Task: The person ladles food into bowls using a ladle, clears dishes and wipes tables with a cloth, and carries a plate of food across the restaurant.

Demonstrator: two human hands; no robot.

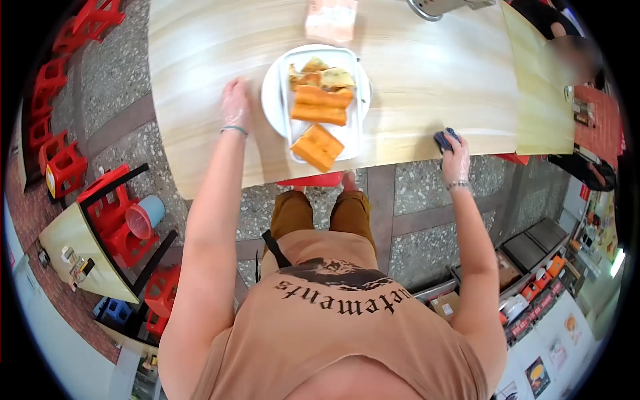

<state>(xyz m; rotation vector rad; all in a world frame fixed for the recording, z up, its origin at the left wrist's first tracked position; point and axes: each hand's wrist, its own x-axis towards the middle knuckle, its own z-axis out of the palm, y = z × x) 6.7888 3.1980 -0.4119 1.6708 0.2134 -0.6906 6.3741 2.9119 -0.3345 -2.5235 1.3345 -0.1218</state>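
My left hand (pixel 235 107), in a clear plastic glove, rests on the wooden table (pixel 200 147) left of the food with its fingers stretched out and nothing visible in it. At the table's front edge, my right hand (pixel 456 162) grips a dark blue cloth (pixel 445 139), also through a clear glove. Between my hands a white rectangular tray (pixel 355 137) lies on a round white plate (pixel 271 103). Two pieces of fried dough stick (pixel 323 105) and some cut pancake pieces (pixel 333 79) lie in the tray.
Beyond the plate lies a printed paper packet (pixel 331 21). A metal container (pixel 445 7) stands at the far edge of view. Red stools (pixel 67 173) and a second table (pixel 87 253) are on the left. Another person (pixel 567 53) is at the upper right.
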